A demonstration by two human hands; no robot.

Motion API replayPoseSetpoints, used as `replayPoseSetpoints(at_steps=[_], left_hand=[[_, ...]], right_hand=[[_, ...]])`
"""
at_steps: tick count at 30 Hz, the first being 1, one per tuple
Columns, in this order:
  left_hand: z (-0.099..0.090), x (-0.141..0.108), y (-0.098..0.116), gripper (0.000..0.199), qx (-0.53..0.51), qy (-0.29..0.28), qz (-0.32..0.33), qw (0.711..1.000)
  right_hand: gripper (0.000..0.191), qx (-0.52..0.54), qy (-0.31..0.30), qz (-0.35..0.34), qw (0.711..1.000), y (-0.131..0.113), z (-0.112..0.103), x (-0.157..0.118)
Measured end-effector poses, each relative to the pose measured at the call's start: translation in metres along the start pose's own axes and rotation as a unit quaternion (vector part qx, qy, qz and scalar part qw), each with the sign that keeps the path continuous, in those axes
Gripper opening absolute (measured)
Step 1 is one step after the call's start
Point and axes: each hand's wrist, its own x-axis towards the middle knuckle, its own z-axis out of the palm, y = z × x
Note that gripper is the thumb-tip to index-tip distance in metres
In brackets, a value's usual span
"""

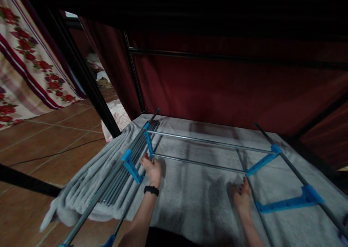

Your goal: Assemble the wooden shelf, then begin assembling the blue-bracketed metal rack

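Note:
A frame of grey metal tubes joined by blue plastic brackets lies on a grey plush blanket. My left hand, with a black band on the wrist, is at the frame's left side, beside a blue bracket and the inner side tube. Its fingers look parted, and I cannot tell whether they touch the tube. On the other side my right hand has its fingers apart, just below the right blue bracket and next to the right inner tube. Neither hand holds anything visible.
Several loose grey tubes lie side by side on the left of the blanket. Black metal posts and a dark overhead structure surround the space. A dark red curtain hangs behind; a floral cloth hangs over the tiled floor.

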Motion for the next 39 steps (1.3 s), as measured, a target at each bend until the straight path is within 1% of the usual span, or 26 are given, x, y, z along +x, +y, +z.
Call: replayPoseSetpoints(at_steps=[1, 4, 7, 10, 12, 14, 18, 20, 23, 25, 27, 30, 32, 35, 36, 37, 39], left_hand=[[-0.001, -0.008, 0.002, 0.041, -0.004, 0.003, 0.005, 1.000], [0.000, -0.030, 0.012, 0.036, -0.034, -0.028, 0.030, 0.999], [0.005, -0.050, 0.029, 0.036, -0.068, -0.068, 0.063, 0.993], [0.011, -0.063, 0.051, 0.041, -0.117, -0.108, 0.106, 0.981], [0.015, -0.068, 0.068, 0.042, -0.160, -0.133, 0.142, 0.968], [0.016, -0.070, 0.086, 0.039, -0.193, -0.144, 0.172, 0.955], [0.009, -0.067, 0.127, 0.024, -0.244, -0.156, 0.230, 0.929], [0.003, -0.061, 0.152, 0.023, -0.263, -0.153, 0.272, 0.913], [-0.008, -0.046, 0.193, 0.022, -0.294, -0.122, 0.313, 0.895], [-0.013, -0.032, 0.218, 0.022, -0.300, -0.089, 0.333, 0.890], [-0.016, -0.017, 0.240, 0.024, -0.270, -0.079, 0.349, 0.894], [-0.013, 0.008, 0.264, 0.028, -0.163, -0.105, 0.388, 0.901], [-0.012, 0.028, 0.277, 0.029, -0.095, -0.128, 0.415, 0.896], [-0.016, 0.069, 0.291, 0.030, -0.001, -0.171, 0.469, 0.867], [-0.021, 0.086, 0.293, 0.030, 0.032, -0.180, 0.474, 0.862], [-0.027, 0.103, 0.294, 0.031, 0.063, -0.183, 0.467, 0.863], [-0.046, 0.137, 0.289, 0.033, 0.113, -0.188, 0.437, 0.872]], right_hand=[[0.064, -0.001, -0.018, -0.011, 1.000, -0.002, 0.006, -0.016], [0.049, -0.021, -0.040, -0.105, 0.993, -0.005, 0.019, -0.053], [0.043, -0.079, -0.053, -0.180, 0.979, -0.007, 0.024, -0.071], [0.044, -0.131, -0.044, -0.213, 0.967, -0.010, 0.023, -0.076], [0.044, -0.146, -0.037, -0.221, 0.964, -0.014, 0.021, -0.077], [0.045, -0.148, -0.032, -0.224, 0.963, -0.017, 0.020, -0.077], [0.045, -0.148, -0.026, -0.225, 0.963, -0.021, 0.020, -0.077], [0.045, -0.158, -0.025, -0.226, 0.961, -0.022, 0.020, -0.077], [0.045, -0.179, -0.021, -0.228, 0.957, -0.023, 0.021, -0.076], [0.045, -0.195, -0.013, -0.229, 0.954, -0.025, 0.021, -0.076], [0.044, -0.210, -0.007, -0.232, 0.950, -0.026, 0.021, -0.076], [0.043, -0.224, -0.001, -0.244, 0.943, -0.026, 0.021, -0.076], [0.043, -0.226, 0.003, -0.254, 0.941, -0.026, 0.021, -0.076], [0.044, -0.226, 0.006, -0.261, 0.938, -0.023, 0.021, -0.076], [0.044, -0.226, 0.005, -0.262, 0.938, -0.022, 0.021, -0.075], [0.044, -0.225, 0.004, -0.264, 0.938, -0.022, 0.021, -0.075], [0.043, -0.223, 0.003, -0.265, 0.938, -0.020, 0.021, -0.075]])
